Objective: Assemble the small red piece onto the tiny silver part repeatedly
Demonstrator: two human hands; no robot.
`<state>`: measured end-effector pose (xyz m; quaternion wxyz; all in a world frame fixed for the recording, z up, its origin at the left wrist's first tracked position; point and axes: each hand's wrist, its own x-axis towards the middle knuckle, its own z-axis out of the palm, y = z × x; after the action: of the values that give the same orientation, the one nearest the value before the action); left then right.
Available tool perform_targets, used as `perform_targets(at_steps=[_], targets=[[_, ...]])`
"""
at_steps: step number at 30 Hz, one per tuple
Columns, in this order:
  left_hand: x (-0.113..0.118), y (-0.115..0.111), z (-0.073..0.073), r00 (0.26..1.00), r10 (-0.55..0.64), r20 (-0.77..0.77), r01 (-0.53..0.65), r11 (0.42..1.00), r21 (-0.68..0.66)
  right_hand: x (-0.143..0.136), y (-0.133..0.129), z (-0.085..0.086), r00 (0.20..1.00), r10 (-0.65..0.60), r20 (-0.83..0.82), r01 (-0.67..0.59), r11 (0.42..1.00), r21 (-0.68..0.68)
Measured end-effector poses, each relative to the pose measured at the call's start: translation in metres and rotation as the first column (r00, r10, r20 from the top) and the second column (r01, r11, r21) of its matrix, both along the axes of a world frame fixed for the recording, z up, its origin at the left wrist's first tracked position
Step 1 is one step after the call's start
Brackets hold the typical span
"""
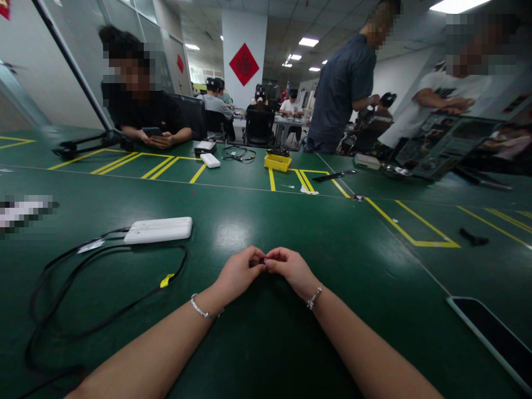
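Note:
My left hand (241, 270) and my right hand (292, 270) meet fingertip to fingertip above the green table (257, 343). Between their pinched fingers is a small dark object (262, 260), mostly covered and too small to name. Both hands are closed on it, thumbs toward me. To the left of my left hand lies a white power bank (160, 229) with a black cable (120, 246) looping from it. A yellow tag (167, 280) is wrapped on that cable.
A phone (494, 338) lies at the right edge. Across the table are a yellow tray (277, 162), a small white box (210, 160) and an open computer case (446, 147). A seated person (141, 111) holds a phone; two people (341, 88) stand at the right.

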<state>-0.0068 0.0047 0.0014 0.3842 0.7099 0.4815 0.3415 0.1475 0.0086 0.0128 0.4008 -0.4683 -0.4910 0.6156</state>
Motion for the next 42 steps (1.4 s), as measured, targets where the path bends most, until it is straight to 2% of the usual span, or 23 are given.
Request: perform_targets(at_steps=[4,6,8,9,10,12,14,16,21,28,31,34,38,40,42], targets=[[0.0,0.001,0.001,0.999,-0.021,0.03,0.022,1.0,-0.017,0.023,0.008,0.008,0.997,-0.051,0.051,0.053,0.998,-0.041],[-0.001,0.001,0.003,1.0,-0.024,0.001,0.024,1.0,-0.012,0.045,0.017,0.011,0.991,-0.105,0.088,0.109,0.993,-0.045],[-0.002,0.001,0.005,0.998,-0.043,-0.037,0.042,0.999,-0.011,0.071,0.027,0.011,0.961,-0.191,0.202,0.198,0.98,-0.013],[-0.002,0.001,0.006,0.997,-0.052,-0.053,0.052,0.999,-0.01,0.085,0.031,0.01,0.918,-0.244,0.311,0.247,0.969,0.031],[-0.002,0.001,0.007,0.996,-0.06,-0.065,0.06,0.998,-0.009,0.099,0.034,0.01,0.844,-0.296,0.448,0.286,0.954,0.092],[-0.003,0.0,0.007,0.994,-0.07,-0.08,0.07,0.998,-0.007,0.125,0.037,0.008,0.606,-0.373,0.703,0.299,0.925,0.233],[-0.003,0.0,0.007,0.993,-0.072,-0.09,0.071,0.997,-0.011,0.146,0.035,0.007,0.375,-0.393,0.84,0.256,0.915,0.313],[-0.002,0.0,0.006,0.993,-0.07,-0.098,0.069,0.998,-0.015,0.161,0.03,0.007,0.25,-0.362,0.898,0.237,0.922,0.305],[-0.003,0.0,0.007,0.992,-0.075,-0.103,0.074,0.997,-0.017,0.194,0.016,0.01,0.133,-0.261,0.956,0.313,0.926,0.209],[-0.003,-0.001,0.01,0.992,-0.089,-0.092,0.085,0.995,-0.043,0.246,0.005,0.005,0.023,-0.234,0.972,0.471,0.86,0.196],[-0.003,-0.001,0.008,0.991,-0.096,-0.094,0.092,0.995,-0.046,0.257,0.001,0.003,-0.016,-0.234,0.972,0.54,0.816,0.205],[-0.004,-0.001,0.008,0.99,-0.098,-0.097,0.095,0.995,-0.041,0.259,-0.003,0.001,-0.046,-0.235,0.971,0.553,0.803,0.221],[-0.004,-0.001,0.009,0.991,-0.088,-0.106,0.084,0.996,-0.035,0.251,-0.006,0.002,-0.147,-0.268,0.952,0.573,0.761,0.303],[-0.003,-0.002,0.009,0.991,-0.085,-0.107,0.082,0.996,-0.035,0.239,-0.005,0.006,-0.223,-0.298,0.928,0.549,0.749,0.372],[-0.003,-0.002,0.01,0.99,-0.088,-0.111,0.086,0.996,-0.03,0.217,-0.001,0.012,-0.258,-0.374,0.891,0.428,0.782,0.452]])
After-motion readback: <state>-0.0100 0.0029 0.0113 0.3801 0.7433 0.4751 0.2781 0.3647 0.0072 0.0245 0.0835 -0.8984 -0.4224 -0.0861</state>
